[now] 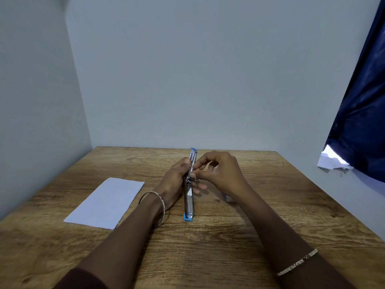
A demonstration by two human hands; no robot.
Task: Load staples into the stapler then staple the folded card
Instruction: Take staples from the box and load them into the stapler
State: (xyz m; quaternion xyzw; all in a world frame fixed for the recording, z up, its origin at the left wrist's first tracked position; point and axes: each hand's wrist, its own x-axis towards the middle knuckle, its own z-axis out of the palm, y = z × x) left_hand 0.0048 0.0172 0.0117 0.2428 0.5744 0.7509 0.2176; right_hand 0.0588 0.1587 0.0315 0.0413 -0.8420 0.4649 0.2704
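Observation:
A metal stapler (pixel 189 203) with blue end caps is swung fully open into one long bar above the wooden table (pixel 208 247). My left hand (pixel 175 182) grips it around the hinge from the left. My right hand (pixel 218 172) pinches something small at the stapler's middle channel; what the fingertips hold is too small to tell. The folded white card (pixel 106 203) lies flat on the table to the left of my left forearm.
A small shiny object (pixel 228 198), perhaps a staple box, peeks out behind my right wrist. Pale walls close the table at the back and left. A dark blue curtain (pixel 358 101) hangs at the right.

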